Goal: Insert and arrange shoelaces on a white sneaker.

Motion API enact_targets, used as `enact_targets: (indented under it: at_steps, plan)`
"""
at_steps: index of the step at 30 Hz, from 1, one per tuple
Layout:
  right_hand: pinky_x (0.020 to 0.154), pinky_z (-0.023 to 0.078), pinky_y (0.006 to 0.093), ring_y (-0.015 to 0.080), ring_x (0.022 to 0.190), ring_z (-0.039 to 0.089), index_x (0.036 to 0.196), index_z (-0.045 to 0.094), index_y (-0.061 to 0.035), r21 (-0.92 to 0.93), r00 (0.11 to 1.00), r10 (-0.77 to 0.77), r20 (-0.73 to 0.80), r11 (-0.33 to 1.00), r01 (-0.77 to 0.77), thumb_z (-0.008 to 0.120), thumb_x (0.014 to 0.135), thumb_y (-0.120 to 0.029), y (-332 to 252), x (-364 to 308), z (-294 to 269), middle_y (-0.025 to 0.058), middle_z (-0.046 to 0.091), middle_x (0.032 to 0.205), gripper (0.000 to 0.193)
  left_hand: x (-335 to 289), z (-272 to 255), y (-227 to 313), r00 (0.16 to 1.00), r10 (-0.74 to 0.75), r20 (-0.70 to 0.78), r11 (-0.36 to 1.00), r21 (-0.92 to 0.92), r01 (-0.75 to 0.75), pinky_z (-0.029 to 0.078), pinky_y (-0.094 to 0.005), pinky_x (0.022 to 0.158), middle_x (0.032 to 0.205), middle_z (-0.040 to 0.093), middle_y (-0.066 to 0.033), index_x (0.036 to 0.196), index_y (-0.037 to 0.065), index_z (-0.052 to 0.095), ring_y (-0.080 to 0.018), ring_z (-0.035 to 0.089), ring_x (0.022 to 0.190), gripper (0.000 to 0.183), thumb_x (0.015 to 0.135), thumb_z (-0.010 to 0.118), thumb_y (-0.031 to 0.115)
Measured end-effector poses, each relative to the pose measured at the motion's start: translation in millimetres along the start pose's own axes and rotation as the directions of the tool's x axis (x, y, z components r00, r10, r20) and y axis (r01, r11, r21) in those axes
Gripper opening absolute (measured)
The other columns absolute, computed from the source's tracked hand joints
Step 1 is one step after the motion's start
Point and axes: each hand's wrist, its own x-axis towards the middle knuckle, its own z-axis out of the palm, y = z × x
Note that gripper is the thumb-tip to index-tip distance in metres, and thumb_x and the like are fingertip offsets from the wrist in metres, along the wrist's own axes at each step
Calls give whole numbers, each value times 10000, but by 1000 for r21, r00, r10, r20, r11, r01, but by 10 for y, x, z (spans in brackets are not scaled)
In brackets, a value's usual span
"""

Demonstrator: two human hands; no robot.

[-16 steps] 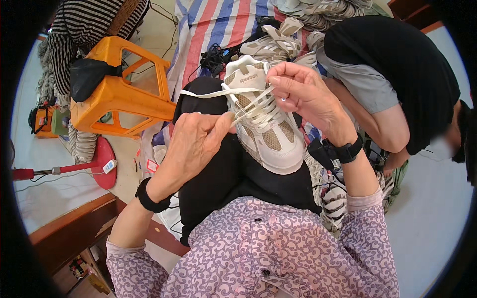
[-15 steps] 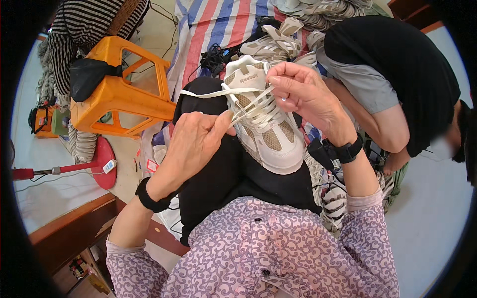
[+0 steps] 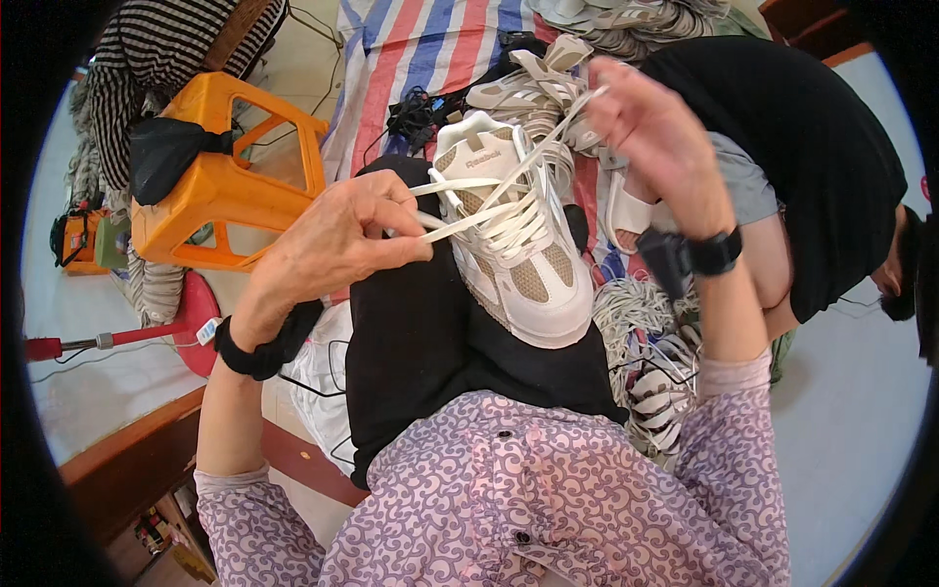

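A white and beige sneaker point(image 3: 553, 311) rests on my black-trousered thighs, its toe toward me and its tongue facing away. Flat cream shoelaces point(image 3: 515, 231) cross over its upper. Beside the shoe, my left hand point(image 3: 337, 238) is closed in a pinch on a shoelace drawn out to the left. My right hand point(image 3: 657, 137) is raised past the shoe's far right side, slightly blurred. Its fingers are closed on the other lace end, which runs taut up and right from the eyelets. The two lace strands cross in front of the tongue.
An orange plastic stool point(image 3: 210, 196) with a black pouch stands at the left. Shoe uppers point(image 3: 533, 88) and dark cables point(image 3: 419, 119) lie on a striped sheet point(image 3: 460, 44). Another person in a black shirt point(image 3: 782, 147) bends over at the right, near bundled pale laces point(image 3: 636, 318).
My right hand has moved up and right, drawing its lace out. My left hand has shifted left with its lace. The sneaker has stayed nearly in place.
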Motion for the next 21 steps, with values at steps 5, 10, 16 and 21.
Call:
enact_targets:
  at_steps: [5, 10, 16, 21]
  plan:
    - [662, 528, 325, 211, 696, 583, 938, 574, 8, 569, 682, -1, 731, 553, -609, 607, 866, 62, -967, 1041, -1304, 74, 590, 792, 96, 99, 101, 25, 978, 205, 27, 955, 212, -206, 413, -248, 645, 990, 529, -17, 986, 92, 771, -109, 509, 728, 194, 794, 749, 85]
    - [710, 533, 307, 208, 716, 584, 968, 567, 38, -207, 872, -485, -68, 862, 463, 518, 962, 5, -2149, 1227, -1006, 76, 558, 747, 60, 321, 421, 21, 912, 283, -297, 956, 159, -245, 438, -273, 565, 1004, 556, -55, 1123, 105, 715, -127, 508, 617, 351, 783, 724, 19]
    - [791, 509, 305, 183, 884, 636, 1036, 679, -30, -870, 813, -318, 488, -102, 483, 663, 915, -114, -651, 702, -348, 51, 653, 917, 148, 419, 542, -10, 817, 303, -491, 947, 253, -199, 457, -327, 558, 992, 548, -96, 1043, 62, 676, -195, 538, 593, 240, 811, 719, 19]
    - [912, 432, 298, 193, 1055, 547, 997, 704, -50, -779, 855, -7, 518, 408, 476, 715, 822, -15, 178, -304, 206, 59, 556, 1102, 178, 429, 541, -41, 827, 336, -450, 934, 275, -229, 471, -370, 592, 1001, 536, -106, 994, 48, 616, -242, 584, 646, 205, 817, 718, 24]
